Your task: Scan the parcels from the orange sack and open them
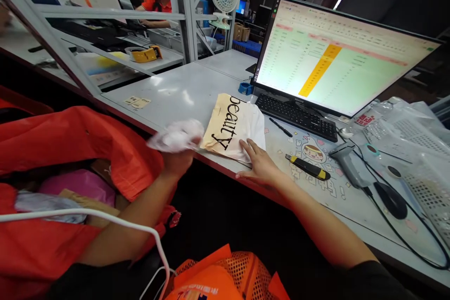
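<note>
My left hand [177, 161] is closed around a crumpled, translucent white plastic bag [179, 135], blurred and held just off the table's front edge. What the bag contains, if anything, I cannot make out. To its right lies a cream-and-white paper packet [234, 124] printed with the word "beauty". My right hand [260, 161] rests on the packet's near right corner, fingers spread out and pressing flat. A black-and-yellow utility knife [307, 167] lies to the right of that hand, and a black pen [280, 127] sits beyond it.
A monitor [330, 56] stands behind a keyboard [297, 117]. A barcode scanner [351, 165], mouse [391, 200] and plastic-covered white baskets [418, 145] occupy the right side. An open red sack [116, 145] with packages hangs at left. A white cable [116, 218] crosses in front. Another person sits beyond the frame.
</note>
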Available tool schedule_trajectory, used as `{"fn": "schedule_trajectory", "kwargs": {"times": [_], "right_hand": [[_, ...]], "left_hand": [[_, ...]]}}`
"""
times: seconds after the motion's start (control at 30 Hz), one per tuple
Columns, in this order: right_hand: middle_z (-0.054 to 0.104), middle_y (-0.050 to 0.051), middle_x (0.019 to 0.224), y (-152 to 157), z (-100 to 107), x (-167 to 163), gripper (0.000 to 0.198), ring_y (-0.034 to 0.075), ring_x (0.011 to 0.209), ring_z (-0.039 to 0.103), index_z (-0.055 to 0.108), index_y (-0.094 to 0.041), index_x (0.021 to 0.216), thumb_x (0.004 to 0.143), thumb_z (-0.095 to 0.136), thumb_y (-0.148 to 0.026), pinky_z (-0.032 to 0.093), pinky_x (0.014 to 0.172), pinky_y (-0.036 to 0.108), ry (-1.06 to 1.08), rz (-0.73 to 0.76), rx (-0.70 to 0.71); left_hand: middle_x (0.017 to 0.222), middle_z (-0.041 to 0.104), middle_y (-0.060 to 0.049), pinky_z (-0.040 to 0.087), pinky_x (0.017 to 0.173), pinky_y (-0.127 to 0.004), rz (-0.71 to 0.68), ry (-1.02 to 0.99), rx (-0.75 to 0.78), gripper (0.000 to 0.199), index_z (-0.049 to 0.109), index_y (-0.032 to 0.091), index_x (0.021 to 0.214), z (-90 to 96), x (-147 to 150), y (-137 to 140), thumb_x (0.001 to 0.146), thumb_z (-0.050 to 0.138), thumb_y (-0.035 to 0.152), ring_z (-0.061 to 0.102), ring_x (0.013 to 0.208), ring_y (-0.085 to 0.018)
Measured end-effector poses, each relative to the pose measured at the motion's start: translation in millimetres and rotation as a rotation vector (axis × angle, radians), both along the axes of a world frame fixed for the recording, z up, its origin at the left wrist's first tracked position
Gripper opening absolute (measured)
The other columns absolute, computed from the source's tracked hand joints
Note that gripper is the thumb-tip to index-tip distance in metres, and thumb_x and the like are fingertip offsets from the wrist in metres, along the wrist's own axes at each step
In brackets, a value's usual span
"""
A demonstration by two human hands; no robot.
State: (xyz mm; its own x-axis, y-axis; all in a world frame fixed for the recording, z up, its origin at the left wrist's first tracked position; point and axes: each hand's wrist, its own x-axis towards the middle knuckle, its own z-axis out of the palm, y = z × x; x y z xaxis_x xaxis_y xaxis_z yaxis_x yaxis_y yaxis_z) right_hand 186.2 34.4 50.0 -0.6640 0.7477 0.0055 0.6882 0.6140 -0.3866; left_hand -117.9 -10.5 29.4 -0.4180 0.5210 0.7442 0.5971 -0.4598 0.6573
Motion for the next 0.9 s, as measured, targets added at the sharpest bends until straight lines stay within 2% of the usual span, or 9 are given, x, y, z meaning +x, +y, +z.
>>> {"fn": "schedule_trajectory", "kwargs": {"times": [0.1, 0.2, 0.3, 0.47, 0.63, 0.7, 0.77, 0.83, 0.9], "right_hand": [[0.037, 0.024, 0.171, -31, -6, 15, 0.120, 0.046, 0.154, 0.041, 0.033, -0.022, 0.172, 0.077, 0.087, -0.071, 0.038, 0.122, 0.065, -0.043, -0.036, 0.137], [0.058, 0.024, 0.153, -62, -18, 35, 0.092, 0.045, 0.130, 0.061, 0.044, -0.021, 0.167, 0.088, 0.083, -0.048, 0.049, 0.108, 0.064, -0.054, -0.095, 0.277], [0.070, 0.018, 0.135, -83, -14, 62, 0.069, 0.037, 0.113, 0.069, 0.053, -0.024, 0.162, 0.094, 0.063, -0.023, 0.058, 0.097, 0.055, 0.103, -0.087, 0.312], [0.078, 0.008, 0.119, -79, 53, 127, 0.035, 0.029, 0.111, 0.074, 0.076, -0.025, 0.129, 0.100, 0.057, -0.029, 0.061, 0.095, 0.044, 0.647, -0.467, 0.278], [0.079, 0.010, 0.104, -55, 99, 188, 0.038, 0.031, 0.100, 0.077, 0.072, -0.022, 0.114, 0.092, 0.072, -0.054, 0.064, 0.085, 0.045, 1.092, -0.738, 0.166], [0.079, 0.010, 0.097, -48, 95, 198, 0.040, 0.031, 0.091, 0.078, 0.070, -0.022, 0.107, 0.086, 0.077, -0.055, 0.064, 0.078, 0.045, 1.182, -0.776, 0.056], [0.078, 0.010, 0.088, -40, 86, 197, 0.040, 0.031, 0.082, 0.077, 0.069, -0.021, 0.101, 0.079, 0.080, -0.053, 0.064, 0.072, 0.044, 1.206, -0.811, -0.080], [0.077, 0.009, 0.083, -29, 76, 188, 0.040, 0.029, 0.076, 0.075, 0.069, -0.020, 0.096, 0.074, 0.082, -0.050, 0.063, 0.067, 0.042, 1.179, -0.812, -0.197], [0.076, 0.010, 0.078, -14, 70, 176, 0.036, 0.027, 0.072, 0.073, 0.069, -0.019, 0.088, 0.072, 0.082, -0.048, 0.061, 0.063, 0.039, 1.103, -0.801, -0.277]], "left_hand": [[0.109, 0.074, -0.011, 0.055, 0.108, -0.041, 0.135, -0.209, 0.064, 0.055, 0.068, 0.015, 0.109, 25.2, -11, 30, 0.088, 0.071, 0.066, 0.072, 0.108, -0.028], [0.113, 0.076, -0.013, 0.058, 0.101, -0.040, 0.063, -0.169, -0.298, 0.057, 0.070, 0.014, 0.113, 37.1, -15, 61, 0.082, 0.075, 0.062, 0.073, 0.108, -0.030], [0.115, 0.077, -0.019, 0.056, 0.100, -0.049, 0.091, 0.123, -0.724, 0.062, 0.068, 0.016, 0.124, 35.6, -2, 81, 0.082, 0.076, 0.062, 0.072, 0.114, -0.041], [0.122, 0.072, -0.031, 0.053, 0.097, -0.059, 0.086, 0.717, -0.981, 0.065, 0.061, 0.012, 0.137, 37.0, 35, 98, 0.092, 0.063, 0.060, 0.069, 0.114, -0.050], [0.142, 0.063, -0.033, 0.044, 0.106, -0.072, 0.008, 0.760, -0.914, 0.080, 0.064, 0.011, 0.139, 62.7, 54, 92, 0.084, 0.067, 0.068, 0.052, 0.136, -0.057], [0.153, 0.058, -0.026, 0.035, 0.117, -0.074, -0.158, 0.518, -0.711, 0.084, 0.064, 0.016, 0.141, 74.1, 60, 74, 0.083, 0.063, 0.076, 0.040, 0.149, -0.055], [0.148, 0.064, -0.020, 0.043, 0.117, -0.066, -0.449, 0.223, -0.567, 0.085, 0.067, 0.019, 0.140, 82.7, 70, 51, 0.090, 0.047, 0.085, 0.050, 0.146, -0.047], [0.132, 0.073, -0.020, 0.059, 0.101, -0.056, -0.811, 0.026, -0.600, 0.096, 0.069, 0.019, 0.140, 87.9, 81, 28, 0.090, 0.037, 0.093, 0.066, 0.127, -0.043], [0.119, 0.077, -0.018, 0.065, 0.087, -0.051, -1.124, -0.040, -0.747, 0.100, 0.072, 0.020, 0.140, 89.1, 91, 11, 0.078, 0.057, 0.098, 0.073, 0.112, -0.044]]}}
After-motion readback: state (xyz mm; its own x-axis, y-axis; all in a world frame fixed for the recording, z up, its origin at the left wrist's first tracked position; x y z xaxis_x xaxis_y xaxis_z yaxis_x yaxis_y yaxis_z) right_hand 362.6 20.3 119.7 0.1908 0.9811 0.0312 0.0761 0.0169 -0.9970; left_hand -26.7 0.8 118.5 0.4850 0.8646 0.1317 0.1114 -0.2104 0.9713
